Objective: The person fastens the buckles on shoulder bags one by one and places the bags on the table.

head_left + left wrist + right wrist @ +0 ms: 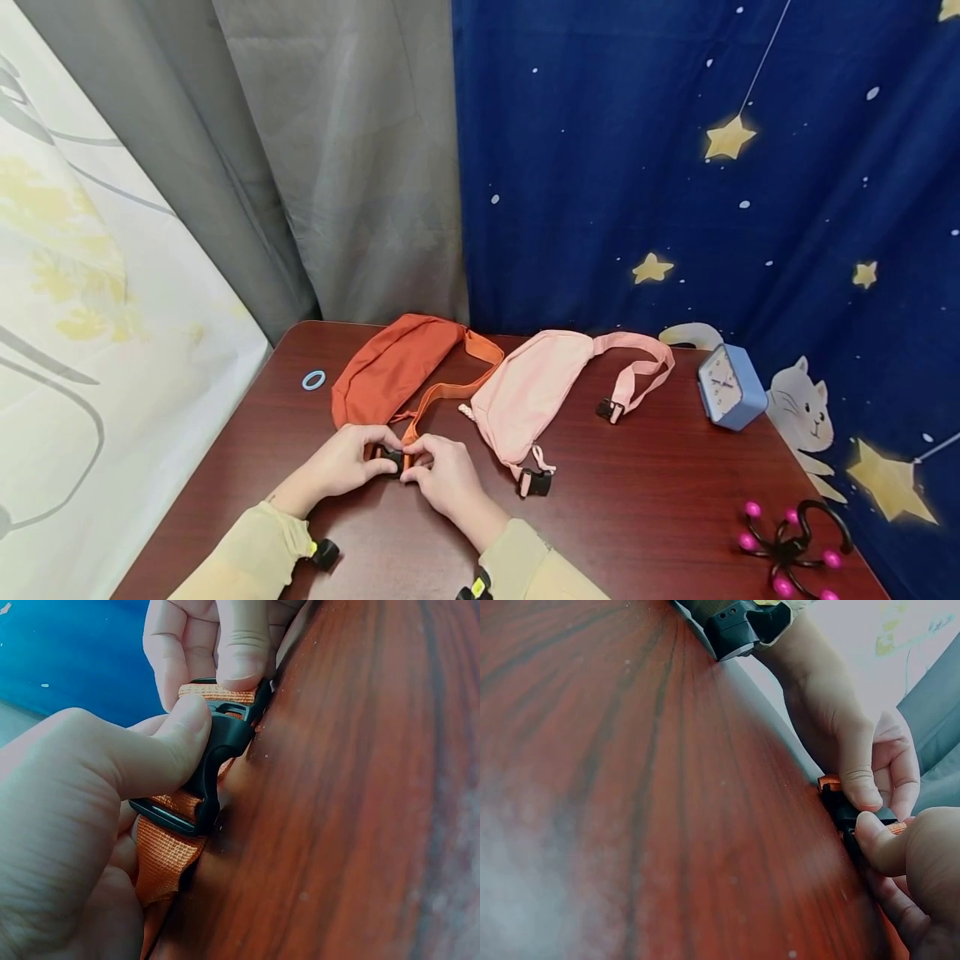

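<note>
At the 6 o'clock edge of the worktop (637, 517), the left hand (341, 462) and the right hand (442, 475) each have a closed grip, pinching the black buckle (214, 761) of the orange strap (165, 847) between them. Its two halves look pushed together, but I cannot tell if they are fully clicked, because the fingers hide the joint. Farther toward 12 o'clock lies the orange waist bag (393, 362), and at 1 o'clock the pink waist bag (525, 392) has its buckle open.
</note>
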`<state>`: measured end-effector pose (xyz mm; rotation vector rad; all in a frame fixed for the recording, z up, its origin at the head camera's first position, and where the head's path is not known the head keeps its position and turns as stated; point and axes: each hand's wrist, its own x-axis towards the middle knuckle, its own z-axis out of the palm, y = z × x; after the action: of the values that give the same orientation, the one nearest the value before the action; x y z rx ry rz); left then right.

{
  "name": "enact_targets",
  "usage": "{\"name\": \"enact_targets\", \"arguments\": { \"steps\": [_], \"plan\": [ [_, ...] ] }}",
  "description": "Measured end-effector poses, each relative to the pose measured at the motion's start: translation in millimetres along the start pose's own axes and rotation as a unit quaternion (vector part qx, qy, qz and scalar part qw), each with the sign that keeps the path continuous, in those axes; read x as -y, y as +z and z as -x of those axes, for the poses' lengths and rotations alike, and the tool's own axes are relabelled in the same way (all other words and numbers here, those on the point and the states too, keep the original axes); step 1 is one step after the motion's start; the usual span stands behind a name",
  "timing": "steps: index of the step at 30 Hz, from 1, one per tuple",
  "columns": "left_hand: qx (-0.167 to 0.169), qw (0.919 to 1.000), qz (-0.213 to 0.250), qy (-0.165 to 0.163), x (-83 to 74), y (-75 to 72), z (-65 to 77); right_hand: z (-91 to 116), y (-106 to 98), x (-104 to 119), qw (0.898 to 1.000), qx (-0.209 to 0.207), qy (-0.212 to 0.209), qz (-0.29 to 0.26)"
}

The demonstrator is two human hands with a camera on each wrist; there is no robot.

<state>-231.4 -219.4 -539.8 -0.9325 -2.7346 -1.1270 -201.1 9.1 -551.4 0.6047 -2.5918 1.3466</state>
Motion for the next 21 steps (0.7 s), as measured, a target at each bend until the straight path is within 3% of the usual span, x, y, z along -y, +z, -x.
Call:
{"name": "enact_targets", "arguments": {
  "steps": [21],
  "plan": [
    [-0.004,1.0,-0.001,0.001,1.4,3.2,1.3,0.9,0.9,0.4,1.0,0.012,0.001,-0.011]
  ]
}}
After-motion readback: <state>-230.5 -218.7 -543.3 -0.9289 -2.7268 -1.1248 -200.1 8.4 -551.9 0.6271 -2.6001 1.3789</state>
